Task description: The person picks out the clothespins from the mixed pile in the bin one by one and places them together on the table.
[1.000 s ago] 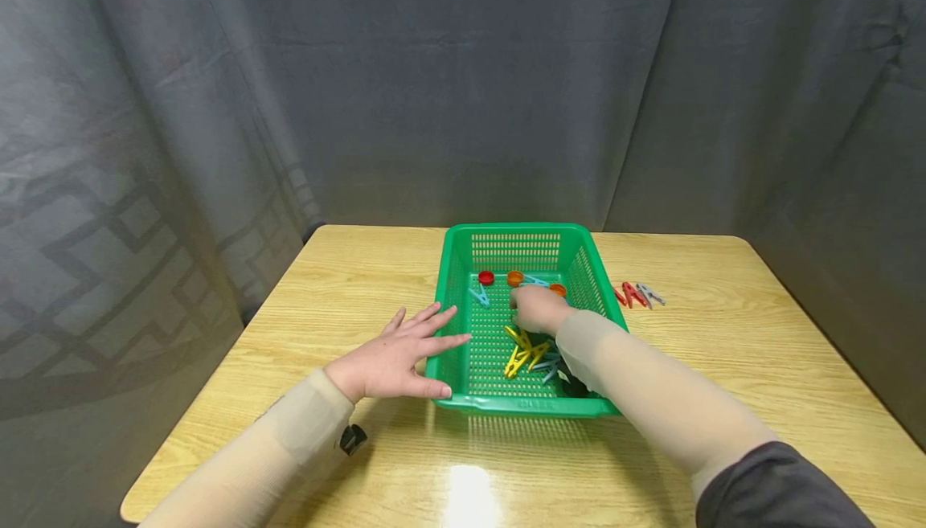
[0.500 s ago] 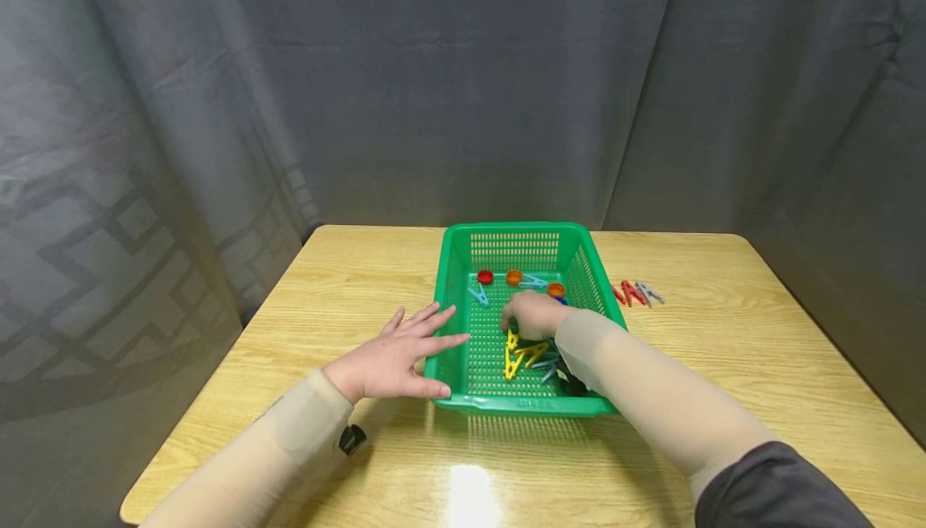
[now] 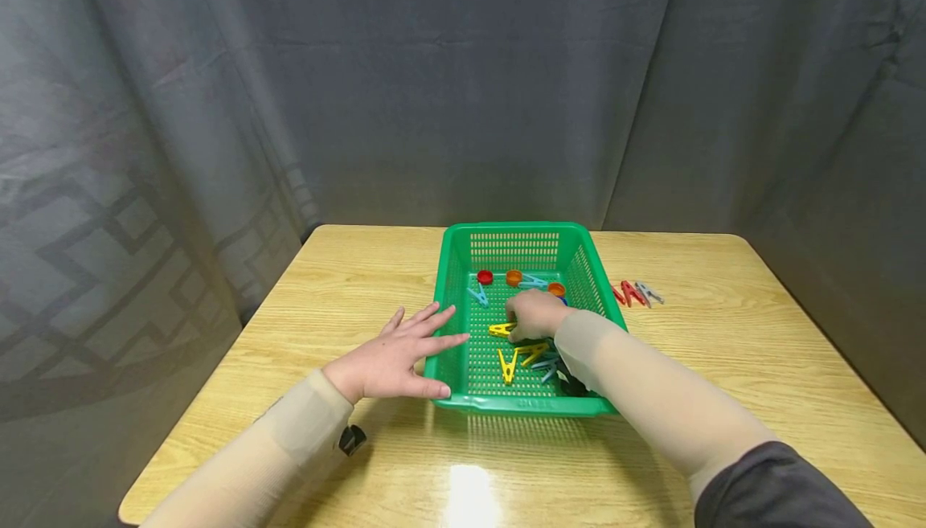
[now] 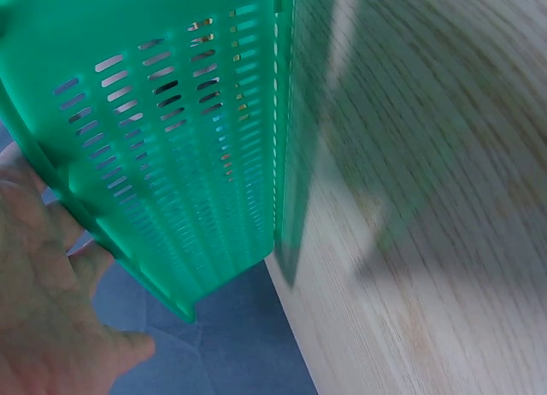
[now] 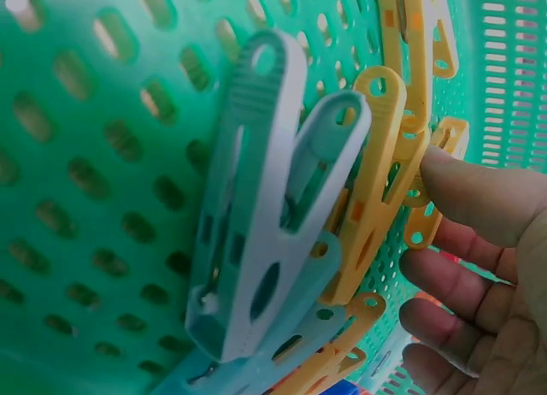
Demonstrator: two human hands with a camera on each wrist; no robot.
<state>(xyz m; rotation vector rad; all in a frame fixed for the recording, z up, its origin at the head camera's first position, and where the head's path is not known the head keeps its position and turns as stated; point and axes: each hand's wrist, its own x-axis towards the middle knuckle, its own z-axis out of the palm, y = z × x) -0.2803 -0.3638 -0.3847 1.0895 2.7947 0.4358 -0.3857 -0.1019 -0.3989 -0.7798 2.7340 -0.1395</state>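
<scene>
My right hand [image 3: 535, 315] reaches down inside the green plastic basket [image 3: 528, 406]. Between thumb and index finger it pinches a yellow clothespin [image 3: 500, 329], whose far end sticks out to the left of the fingers. In the right wrist view the thumb [image 5: 479, 190] lies against that clothespin. Another yellow clothespin [image 3: 508, 367] lies just nearer on the basket floor, with more yellow and blue-grey clothespins [image 5: 256, 207] piled beside it. My left hand [image 3: 394, 358] is spread flat, its fingers straight across the basket's left rim. From the left wrist view, the basket's slotted side [image 4: 171, 156] stands beside that hand.
Toward the back of the basket lie a red cap [image 3: 485, 277], orange caps [image 3: 514, 278] and light blue clothespins [image 3: 478, 295]. On the wooden table [image 3: 376, 271], right of the basket, sit red clothespins [image 3: 632, 293] and a grey one [image 3: 649, 293]. A dark curtain hangs behind.
My right hand has shifted slightly, and a yellow clothespin is now in its fingers, drawn left from the pile. One yellow clothespin has turned and slid nearer. My left hand has stayed still.
</scene>
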